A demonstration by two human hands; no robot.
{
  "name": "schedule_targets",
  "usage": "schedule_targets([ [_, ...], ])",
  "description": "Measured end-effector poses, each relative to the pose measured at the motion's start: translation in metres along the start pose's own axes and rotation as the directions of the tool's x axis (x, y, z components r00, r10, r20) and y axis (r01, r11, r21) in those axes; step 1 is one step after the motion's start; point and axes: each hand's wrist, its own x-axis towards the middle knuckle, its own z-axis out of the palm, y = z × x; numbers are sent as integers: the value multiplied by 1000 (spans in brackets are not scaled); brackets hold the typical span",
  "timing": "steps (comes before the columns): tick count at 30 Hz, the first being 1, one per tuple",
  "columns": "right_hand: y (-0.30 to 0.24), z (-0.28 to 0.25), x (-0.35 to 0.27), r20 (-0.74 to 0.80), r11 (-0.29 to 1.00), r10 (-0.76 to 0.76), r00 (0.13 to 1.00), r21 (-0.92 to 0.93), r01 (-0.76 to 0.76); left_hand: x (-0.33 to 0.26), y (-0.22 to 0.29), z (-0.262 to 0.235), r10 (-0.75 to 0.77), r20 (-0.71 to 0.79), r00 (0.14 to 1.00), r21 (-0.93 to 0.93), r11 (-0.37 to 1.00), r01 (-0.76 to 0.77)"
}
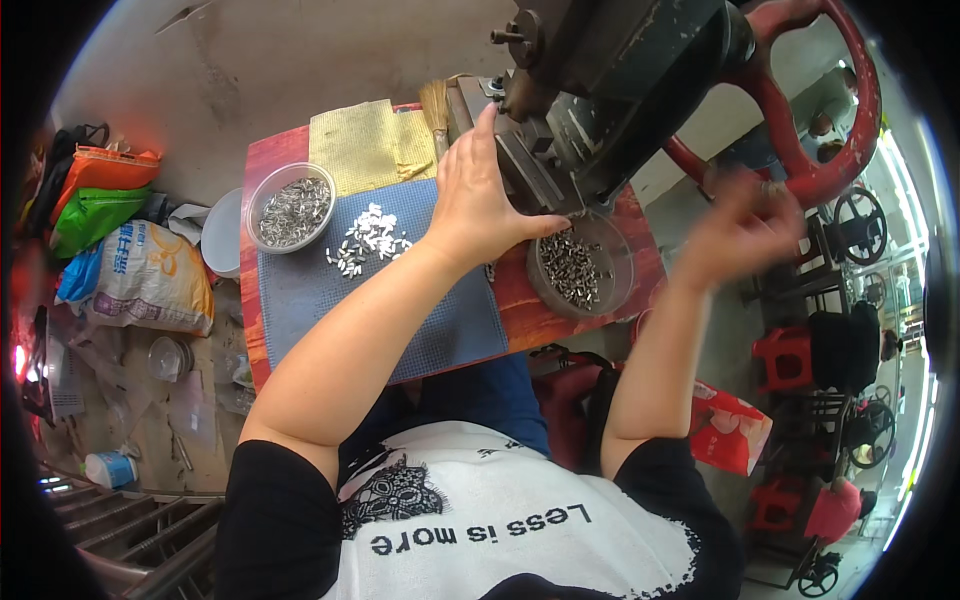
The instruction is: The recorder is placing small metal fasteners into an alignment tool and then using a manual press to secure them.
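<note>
Going by the clock from mid-view, we find the small pieces in three lots on the table [280, 150]. At 10 o'clock, slim metal bits [291, 208] fill a round clear bowl [249, 212]. We judge them light, stiff and apt to tangle or spill, so a fingertip pinch from the top suits them, and the bowl is best held by its rim. Just beside it, also toward 10, a loose scatter of pale short pieces [367, 240] lies on the blue mat [455, 335]; each is probably hard, smooth and a little slippery, best nipped across its sides. Between 2 and 3, stubby metal pieces [572, 268] sit in a clear tub [620, 262], likely heavy only as a heap.

At 12 o'clock our left hand [480, 195] reaches toward the dark press [640, 110], index finger pointing up, thumb spread wide to the right, gripping nothing that we can see. Between 2 and 3 our right hand [750, 225] blurs in front of the red wheel [868, 90], fingers seemingly curled; we cannot tell whether it grips.
</note>
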Motion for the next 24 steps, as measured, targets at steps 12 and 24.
schedule_targets([
  [12,71,-36,146,253,969,204,946,-188,-159,35,-26,9,-36,97,995,-63,997,42],
  [24,56,-21,165,179,941,288,941,128,-313,76,-42,5,-89,242,966,-41,994,102],
])
